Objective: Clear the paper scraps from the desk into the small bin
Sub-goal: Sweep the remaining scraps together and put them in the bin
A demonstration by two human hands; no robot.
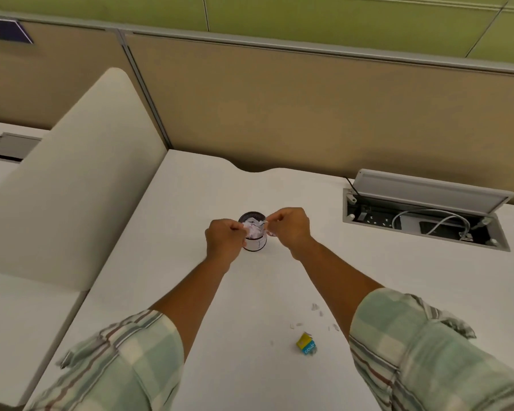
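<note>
— Two hands noted at the work point. Open room around them?

— Ample. The desk [244, 307] runs flat, white and smooth from the fingers back to the sleeves. Left of the left fingers, its edge meets a rounded cream padded divider [72, 179]. Beyond the fingers, its back edge has a curved notch and lies along a beige fabric partition [309, 108]. Well apart to the right of the right fingers, a cable hatch [425, 229] is sunk into the surface, with its grey lid raised and leads inside.

— Pose of the hands?

— Both forearms reach forward and converge. The left hand [221, 240] is knuckles up, its fingers curled and the tips pinched on crumpled paper [254, 229]. The right hand [290, 226] is likewise curled, its fingers clamped on a small scrap [270, 231] at the rim's right side.

— Task items?

— The small bin [257, 244] stands upright between the two sets of fingers. It is round and dark, its inner wall looks perforated, and a white sheet lies against its front. The crumpled paper fills its mouth. Loose paper scraps [316, 309], tiny white slivers, lie scattered well nearer than the right fingers, beside the right sleeve [428, 351]. Just nearer than them sits a small yellow-and-blue box [305, 344], tilted.

— Sleeves?

— Pale green plaid cloth, pushed up the forearms. The left sleeve [125, 360] matches.
</note>
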